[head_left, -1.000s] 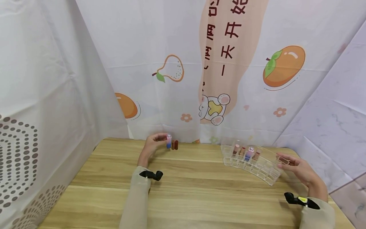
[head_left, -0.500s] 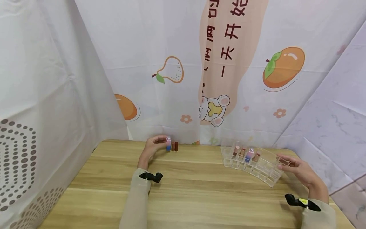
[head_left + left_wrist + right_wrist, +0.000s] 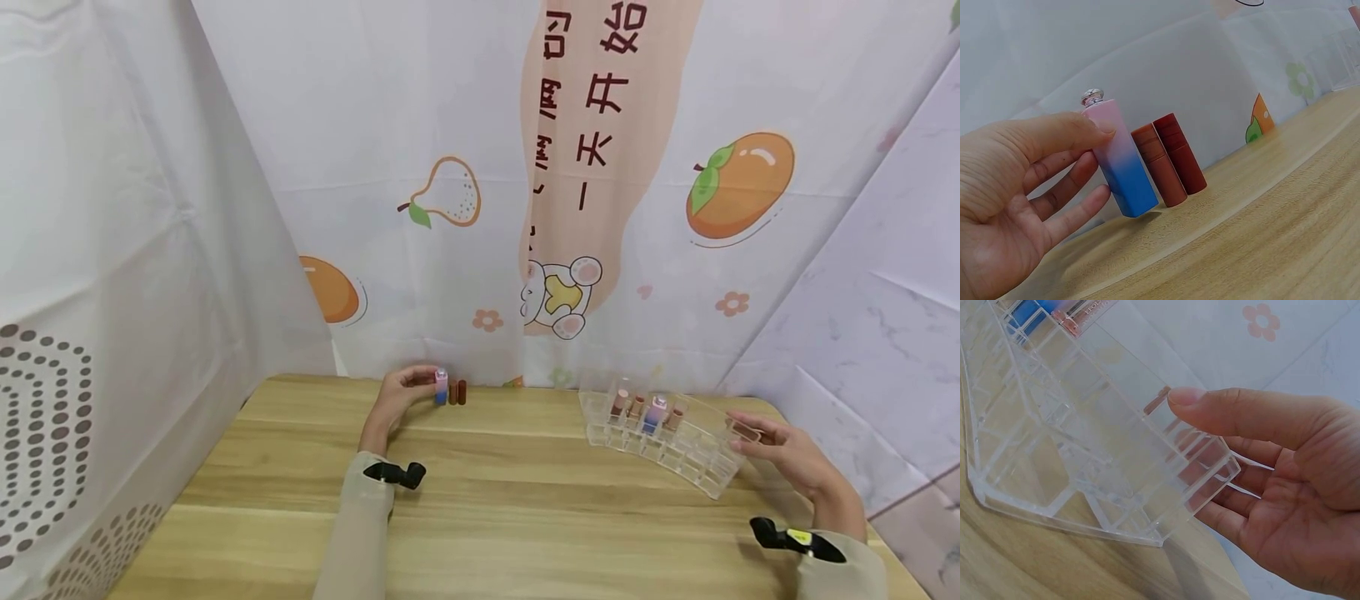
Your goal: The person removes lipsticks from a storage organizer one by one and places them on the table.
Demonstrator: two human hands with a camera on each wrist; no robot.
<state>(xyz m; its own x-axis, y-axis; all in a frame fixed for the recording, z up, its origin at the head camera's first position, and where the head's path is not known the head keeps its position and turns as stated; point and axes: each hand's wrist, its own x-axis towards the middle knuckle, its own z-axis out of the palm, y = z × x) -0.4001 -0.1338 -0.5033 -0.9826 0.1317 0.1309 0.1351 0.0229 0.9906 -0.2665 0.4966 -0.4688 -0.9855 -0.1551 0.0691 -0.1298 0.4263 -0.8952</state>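
My left hand point(image 3: 400, 400) pinches an upright lip tube point(image 3: 1119, 162), pink shading to blue with a silvery knob on top. In the left wrist view its thumb lies across the pink part and the fingers are behind; the tube's base is right at the tabletop. Just right of it stand a brown lipstick tube point(image 3: 1160, 169) and a dark red lipstick tube point(image 3: 1182, 156), side by side. At the table's right, my right hand point(image 3: 787, 454) holds the end of a clear tiered lipstick organizer point(image 3: 1079, 487), thumb at its upper edge and fingers behind.
Several lip tubes stand in the organizer's left part, among them a pink-and-blue tube point(image 3: 655, 415) and a brownish tube point(image 3: 619, 404). The wooden table point(image 3: 525, 517) ends at a printed curtain point(image 3: 390, 250) along the back.
My left hand has lowered the pink-and-blue tube slightly, so its base is level with the two tubes beside it. My right hand keeps its hold. The head view has tilted a little upward.
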